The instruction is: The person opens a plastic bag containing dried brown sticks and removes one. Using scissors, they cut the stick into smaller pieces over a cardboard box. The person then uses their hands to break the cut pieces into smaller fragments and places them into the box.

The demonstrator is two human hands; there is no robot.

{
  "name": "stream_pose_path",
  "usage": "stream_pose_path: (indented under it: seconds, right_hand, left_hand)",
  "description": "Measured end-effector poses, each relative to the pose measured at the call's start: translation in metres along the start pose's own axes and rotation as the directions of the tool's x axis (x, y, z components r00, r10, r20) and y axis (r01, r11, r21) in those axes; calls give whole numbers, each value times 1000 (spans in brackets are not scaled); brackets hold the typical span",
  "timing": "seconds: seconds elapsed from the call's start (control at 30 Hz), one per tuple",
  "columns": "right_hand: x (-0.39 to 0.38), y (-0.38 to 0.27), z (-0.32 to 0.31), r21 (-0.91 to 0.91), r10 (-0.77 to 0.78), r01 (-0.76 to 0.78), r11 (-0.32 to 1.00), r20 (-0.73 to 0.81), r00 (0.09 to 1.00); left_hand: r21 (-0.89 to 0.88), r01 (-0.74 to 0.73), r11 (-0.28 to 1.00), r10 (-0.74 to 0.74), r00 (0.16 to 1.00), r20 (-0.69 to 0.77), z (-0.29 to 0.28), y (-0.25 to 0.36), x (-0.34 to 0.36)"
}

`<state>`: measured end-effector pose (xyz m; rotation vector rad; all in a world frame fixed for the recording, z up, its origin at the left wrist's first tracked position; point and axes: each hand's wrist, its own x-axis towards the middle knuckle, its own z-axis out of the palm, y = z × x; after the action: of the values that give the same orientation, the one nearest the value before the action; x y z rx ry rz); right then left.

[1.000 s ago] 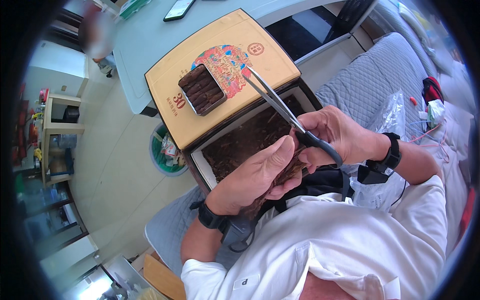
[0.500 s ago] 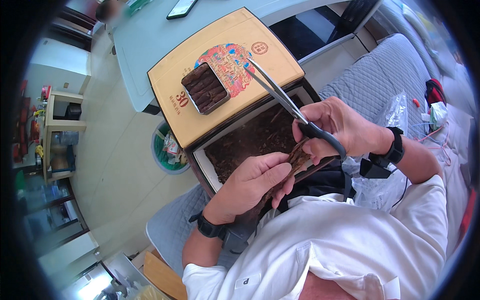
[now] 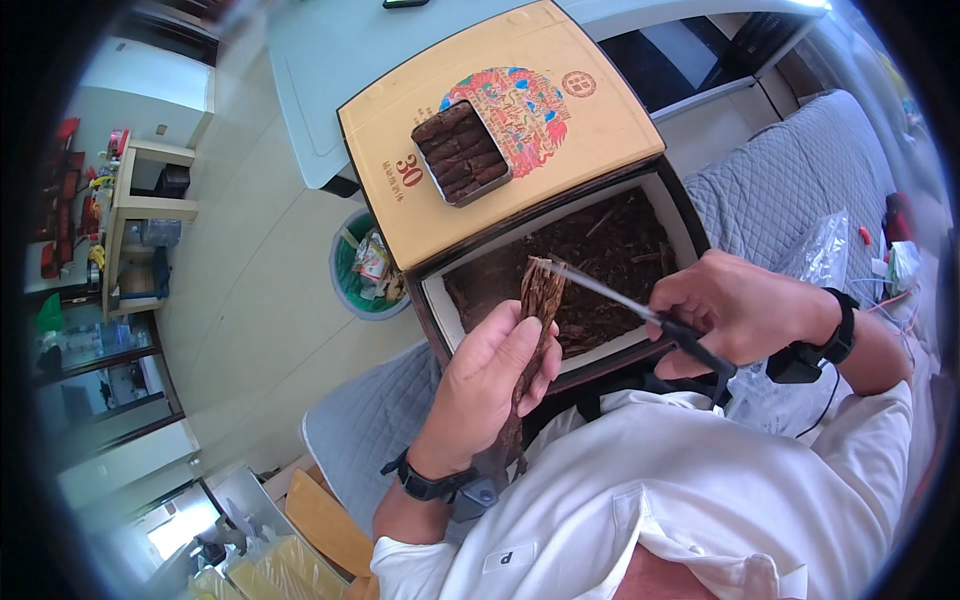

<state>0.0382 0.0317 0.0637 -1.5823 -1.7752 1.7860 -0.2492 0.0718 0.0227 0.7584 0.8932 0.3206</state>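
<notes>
My left hand (image 3: 490, 385) grips a long bundle of dried, fibrous brown leaf (image 3: 540, 292) upright over the open box (image 3: 683, 225), which holds loose dark brown shreds (image 3: 610, 250). My right hand (image 3: 730, 315) is closed on black-handled scissors (image 3: 690, 345); their blurred blades reach left to the bundle's top end. Behind, on the box's yellow lid (image 3: 390, 130) with a colourful round design, rests a small metal tin (image 3: 480, 185) packed with dark brown rolls.
A pale table (image 3: 330, 55) with a phone (image 3: 405, 3) is beyond the lid. A green-lined bin (image 3: 355, 270) stands on the floor at left. A quilted grey sofa (image 3: 770, 170) with clear plastic wrap (image 3: 820, 235) lies right; wooden shelving (image 3: 150, 210) is far left.
My left hand has turned the bundle more upright. My right hand has moved rightward and down, and the scissors' blades have dropped from over the lid to the bundle's top.
</notes>
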Motion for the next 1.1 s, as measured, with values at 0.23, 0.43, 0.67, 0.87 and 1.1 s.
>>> stream_pose_path:
  seconds: [0.23, 0.43, 0.67, 0.87, 1.1]
  right_hand:
    - [21, -4, 5, -122, -86, 94, 988, 65, 994]
    - [32, -1, 7, -174, -100, 113, 978, 82, 992]
    - [40, -6, 9, -186, -91, 110, 976, 108, 990]
    - [44, -7, 9, -220, -79, 105, 970, 122, 989]
    - [49, -8, 8, -234, -81, 109, 966, 124, 989]
  left_hand:
    - [30, -3, 1000, 4, 1000, -9, 9, -3, 4]
    - [76, 1, 997, 0, 1000, -8, 11, -4, 3]
    - [51, -9, 999, 13, 997, -81, 4, -14, 3]
    - [51, -5, 999, 8, 998, -59, 3, -13, 3]
    - [115, 7, 993, -2, 999, -44, 4, -7, 6]
